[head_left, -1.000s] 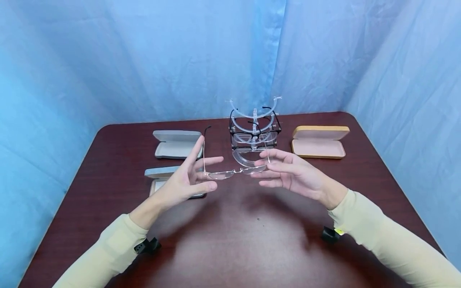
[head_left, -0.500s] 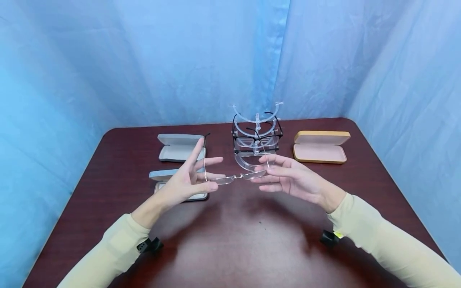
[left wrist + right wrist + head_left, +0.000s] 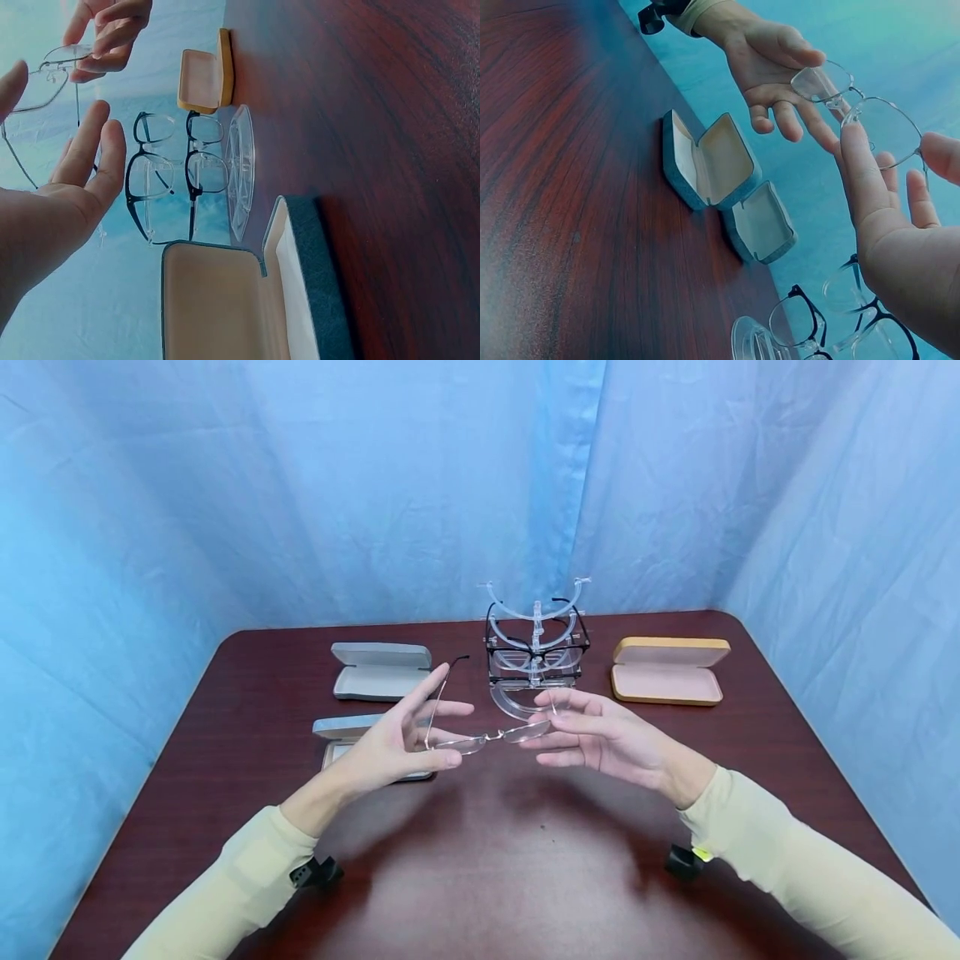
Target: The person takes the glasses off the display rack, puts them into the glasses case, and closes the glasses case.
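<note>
Silver thin-rimmed eyeglasses [image 3: 491,737] are held in the air between both hands. My right hand [image 3: 618,735] pinches them at the right hinge, thumb and forefinger at the lens end, other fingers extended. My left hand [image 3: 390,739] has its fingers spread and straight. Its forefinger lies along the outside of the left temple arm, which slants inward with its dark tip upward. The left thumb is right at the rim of the left lens [image 3: 817,82]. Behind the hands stands a clear display rack [image 3: 537,610] bearing black-framed glasses [image 3: 536,653].
Two open grey-blue glasses cases stand on the left, the far case [image 3: 382,681] and the near case [image 3: 341,727], partly behind my left hand. An open yellow case [image 3: 667,685] stands at right. Blue curtains [image 3: 375,485] enclose the dark red wooden table [image 3: 510,868].
The left temple arm has swung inward to the right, its tip lower, with the left forefinger following it. The eyeglasses sit slightly lower in view and tilt up at the right.
</note>
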Demonstrator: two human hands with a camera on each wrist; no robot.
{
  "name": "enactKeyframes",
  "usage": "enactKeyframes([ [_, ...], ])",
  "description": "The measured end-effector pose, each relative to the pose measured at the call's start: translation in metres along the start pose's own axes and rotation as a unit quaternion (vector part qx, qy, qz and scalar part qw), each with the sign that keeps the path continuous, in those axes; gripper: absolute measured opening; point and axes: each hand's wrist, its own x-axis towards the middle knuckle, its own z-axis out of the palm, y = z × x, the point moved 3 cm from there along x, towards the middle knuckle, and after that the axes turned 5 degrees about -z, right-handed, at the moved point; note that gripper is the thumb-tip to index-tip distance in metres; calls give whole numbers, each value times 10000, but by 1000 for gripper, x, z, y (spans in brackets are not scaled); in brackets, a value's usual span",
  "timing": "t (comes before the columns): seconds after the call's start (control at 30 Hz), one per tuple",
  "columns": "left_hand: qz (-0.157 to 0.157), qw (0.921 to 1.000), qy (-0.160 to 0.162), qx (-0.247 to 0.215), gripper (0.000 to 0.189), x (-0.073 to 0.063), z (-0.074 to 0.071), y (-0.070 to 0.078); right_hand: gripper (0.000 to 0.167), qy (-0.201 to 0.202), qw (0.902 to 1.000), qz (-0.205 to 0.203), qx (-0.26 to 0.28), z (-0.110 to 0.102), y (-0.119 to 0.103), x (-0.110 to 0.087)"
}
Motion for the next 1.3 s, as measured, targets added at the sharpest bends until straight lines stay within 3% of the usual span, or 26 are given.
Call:
enactKeyframes([
  [0.17,127,9996,33,235,80,-1,-1,-1,31,13,10000,-46,-14,0,-2,0],
  [0.33,295,9994,-115,121,69,-1,-1,0,30,41,10000,-58,-57,1,-4,2],
  [0.63,206,9995,-138,191,58,-5,-4,1,31,165,9997,-122,-95,0,-7,4],
  [0.8,76,9997,-34,250,49,-7,-7,0,44,265,9996,-107,-23,-3,-7,5],
  [1.03,-21,9994,-129,315,46,-4,-6,2,63,351,9994,-4,49,-7,-7,3],
  [1.3,61,9995,-218,226,43,0,-3,5,65,447,9988,-104,146,-7,-10,4],
])
